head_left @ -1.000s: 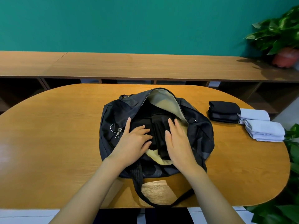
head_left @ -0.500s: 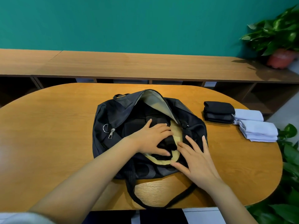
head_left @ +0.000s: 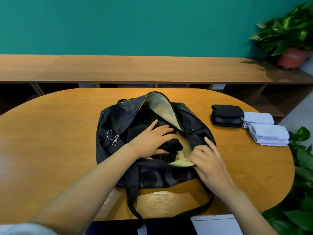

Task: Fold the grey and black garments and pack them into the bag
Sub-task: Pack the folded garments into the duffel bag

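Bright, even indoor light; the teal wall [head_left: 118, 22] shows no hot spots; a pale glare sits on the table [head_left: 50, 150] at the left edge of the frame, and a faint sheen runs along the wooden shelf [head_left: 152, 68]; in the upper right the potted plant [head_left: 288, 31] throws a soft shadow leftward onto that shelf; the inside of the bag [head_left: 118, 119] is so dark that detail is lost; wide-angle distortion bows the table's rim; the sleeve [head_left: 25, 228] in the lower left corner is blurred.
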A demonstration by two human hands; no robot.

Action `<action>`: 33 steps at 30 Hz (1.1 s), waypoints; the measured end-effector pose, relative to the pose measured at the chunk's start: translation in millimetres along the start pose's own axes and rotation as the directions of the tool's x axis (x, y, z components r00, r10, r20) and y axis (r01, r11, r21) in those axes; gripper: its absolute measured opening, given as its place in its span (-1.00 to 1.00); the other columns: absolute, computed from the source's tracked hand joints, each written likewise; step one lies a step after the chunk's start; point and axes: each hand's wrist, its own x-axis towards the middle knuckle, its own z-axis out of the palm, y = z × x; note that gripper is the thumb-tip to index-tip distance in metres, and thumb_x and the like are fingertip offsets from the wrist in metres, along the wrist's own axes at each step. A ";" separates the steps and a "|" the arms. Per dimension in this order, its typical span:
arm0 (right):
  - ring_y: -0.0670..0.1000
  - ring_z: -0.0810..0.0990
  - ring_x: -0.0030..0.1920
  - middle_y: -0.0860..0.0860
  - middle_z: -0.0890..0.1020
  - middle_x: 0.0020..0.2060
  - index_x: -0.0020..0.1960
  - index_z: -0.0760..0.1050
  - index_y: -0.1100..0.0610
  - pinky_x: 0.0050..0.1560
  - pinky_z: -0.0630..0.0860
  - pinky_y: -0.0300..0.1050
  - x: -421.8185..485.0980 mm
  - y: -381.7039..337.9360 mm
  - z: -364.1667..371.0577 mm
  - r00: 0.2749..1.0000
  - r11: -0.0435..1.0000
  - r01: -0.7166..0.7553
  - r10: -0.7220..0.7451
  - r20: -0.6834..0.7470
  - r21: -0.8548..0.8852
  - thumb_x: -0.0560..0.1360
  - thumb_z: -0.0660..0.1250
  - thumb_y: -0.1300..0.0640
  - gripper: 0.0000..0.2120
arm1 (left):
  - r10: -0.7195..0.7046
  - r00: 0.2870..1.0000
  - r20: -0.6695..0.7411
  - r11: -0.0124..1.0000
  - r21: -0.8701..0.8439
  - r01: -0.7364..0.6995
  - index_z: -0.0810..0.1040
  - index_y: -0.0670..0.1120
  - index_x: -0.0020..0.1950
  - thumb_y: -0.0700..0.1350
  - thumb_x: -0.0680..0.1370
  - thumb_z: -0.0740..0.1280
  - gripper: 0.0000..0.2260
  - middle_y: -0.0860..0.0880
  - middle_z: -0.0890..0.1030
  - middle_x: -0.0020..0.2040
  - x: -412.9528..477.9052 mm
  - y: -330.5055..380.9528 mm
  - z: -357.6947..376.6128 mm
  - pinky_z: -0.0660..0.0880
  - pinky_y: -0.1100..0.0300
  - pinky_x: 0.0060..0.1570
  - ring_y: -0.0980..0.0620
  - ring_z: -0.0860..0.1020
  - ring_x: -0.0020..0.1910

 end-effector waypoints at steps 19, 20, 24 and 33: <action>0.00 0.40 0.39 -0.16 0.57 0.22 0.28 0.54 -0.03 0.51 -0.08 0.18 -13.5 16.3 33.6 0.927 0.975 -0.165 0.206 0.313 -0.152 0.54 0.08 -0.24 -0.53 | -0.008 0.952 0.305 0.997 -0.073 0.032 0.48 0.07 0.33 0.00 0.66 -0.03 -0.62 0.08 0.38 0.43 27.4 17.8 -13.1 -0.29 -0.22 0.46 -0.01 0.05 0.55; 0.00 0.41 0.38 -0.16 0.58 0.22 0.27 0.54 -0.03 0.51 -0.08 0.16 -15.2 16.2 35.0 0.931 0.974 -0.175 0.210 0.299 -0.142 0.54 0.09 -0.23 -0.54 | -0.037 0.947 0.320 0.993 -0.095 0.070 0.48 0.08 0.33 0.00 0.66 -0.03 -0.63 0.10 0.37 0.44 20.4 12.3 -15.4 -0.30 -0.23 0.46 0.01 0.03 0.55; -0.01 0.43 0.36 -0.17 0.58 0.23 0.26 0.53 -0.07 0.51 -0.08 0.17 -17.6 16.0 36.8 0.930 0.966 -0.234 0.255 0.264 -0.111 0.54 0.08 -0.23 -0.56 | -0.087 0.955 0.285 0.980 -0.146 0.133 0.41 0.16 0.41 -0.04 0.66 0.01 -0.63 0.16 0.24 0.52 -11.3 -7.7 -18.3 -0.37 -0.15 0.46 0.10 -0.09 0.56; -0.08 0.47 0.28 -0.25 0.58 -0.03 0.06 0.55 -0.11 0.52 -0.25 0.14 -7.4 12.6 23.3 0.924 0.977 -0.187 0.211 0.320 -0.104 0.49 0.13 -0.27 -0.64 | -0.150 0.968 0.203 0.953 -0.231 0.196 0.47 0.15 0.37 -0.05 0.66 0.02 -0.63 0.20 0.34 0.45 -20.1 6.0 -16.7 -0.45 -0.12 0.43 0.07 -0.09 0.57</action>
